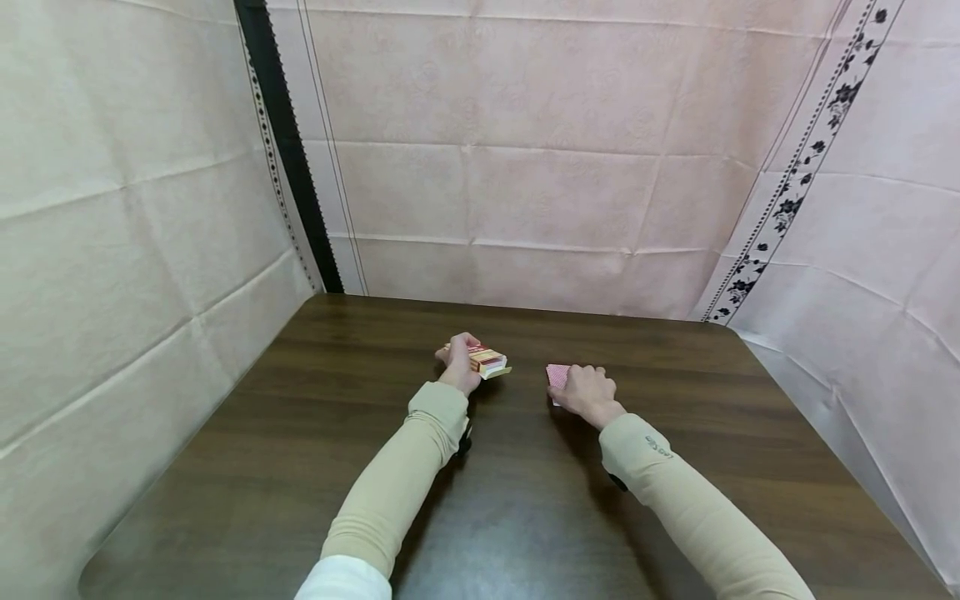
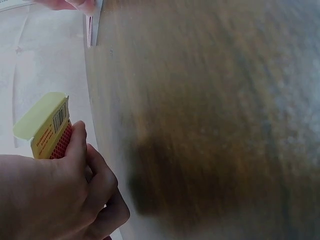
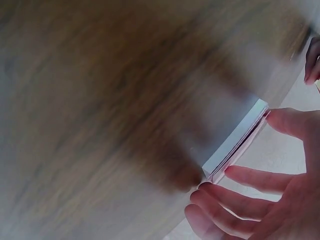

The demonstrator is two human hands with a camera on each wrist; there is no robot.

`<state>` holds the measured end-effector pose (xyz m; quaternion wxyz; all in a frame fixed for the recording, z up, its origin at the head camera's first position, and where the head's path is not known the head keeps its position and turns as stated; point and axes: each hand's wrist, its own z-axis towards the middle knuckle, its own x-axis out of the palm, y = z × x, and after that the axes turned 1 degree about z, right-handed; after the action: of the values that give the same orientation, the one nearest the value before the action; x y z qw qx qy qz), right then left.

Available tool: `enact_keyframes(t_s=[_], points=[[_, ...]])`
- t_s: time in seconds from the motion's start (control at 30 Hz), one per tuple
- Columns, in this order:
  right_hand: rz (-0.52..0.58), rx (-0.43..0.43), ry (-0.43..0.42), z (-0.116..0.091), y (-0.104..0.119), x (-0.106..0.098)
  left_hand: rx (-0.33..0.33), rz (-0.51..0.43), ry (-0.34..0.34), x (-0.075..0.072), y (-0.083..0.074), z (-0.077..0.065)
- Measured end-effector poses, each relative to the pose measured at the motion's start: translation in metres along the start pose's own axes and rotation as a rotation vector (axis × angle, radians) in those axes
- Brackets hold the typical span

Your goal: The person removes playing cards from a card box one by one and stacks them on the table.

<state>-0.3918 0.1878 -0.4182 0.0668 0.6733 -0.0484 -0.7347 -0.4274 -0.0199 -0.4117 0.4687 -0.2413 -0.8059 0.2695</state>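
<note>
My left hand (image 1: pixel 460 367) grips a red and yellow playing-card box (image 1: pixel 489 359) above the table, left of the middle. In the left wrist view the box's pale yellow end flap (image 2: pixel 41 115) stands open, beside a printed barcode; the inside of the box is hidden. To the right, my right hand (image 1: pixel 588 393) holds a stack of playing cards (image 1: pixel 557 375) with pink patterned backs. In the right wrist view the thumb is at one end of the stack (image 3: pixel 236 142) and fingers are at the other. The stack is at the tabletop; whether it touches cannot be told.
The dark brown wooden table (image 1: pixel 300 467) has rounded corners and a glossy top that reflects the hands. Behind and at both sides hang pale creased cloths (image 1: pixel 540 167), with a black strip (image 1: pixel 288 142) at the back left and a floral border (image 1: pixel 795 183) at the right.
</note>
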Motion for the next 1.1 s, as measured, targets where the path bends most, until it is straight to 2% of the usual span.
enact_keyframes(t_s=[0.17, 0.27, 0.4, 0.53, 0.63, 0.93, 1.1], points=[[0.024, -0.008, 0.008, -0.001, 0.000, -0.003, 0.002, 0.013, -0.010, 0.000, 0.002, 0.000], [0.071, -0.057, -0.033, 0.000, 0.001, -0.008, 0.000, 0.012, -0.008, 0.000, 0.003, -0.001], [0.179, -0.252, -0.066, -0.001, 0.010, -0.018, -0.006, 0.004, 0.010, 0.002, 0.007, -0.001], [0.267, -0.474, -0.003, -0.004, 0.029, -0.021, -0.006, -0.003, 0.016, 0.004, 0.011, -0.002], [0.262, -0.547, 0.035, -0.006, 0.042, -0.019, -0.009, -0.016, 0.030, 0.007, 0.013, -0.003], [0.198, -0.528, 0.096, -0.002, 0.057, -0.014, -0.036, -0.016, 0.101, 0.017, 0.015, -0.009], [0.214, -0.537, 0.082, -0.003, 0.058, -0.014, -0.036, 0.001, 0.083, 0.015, 0.011, -0.008]])
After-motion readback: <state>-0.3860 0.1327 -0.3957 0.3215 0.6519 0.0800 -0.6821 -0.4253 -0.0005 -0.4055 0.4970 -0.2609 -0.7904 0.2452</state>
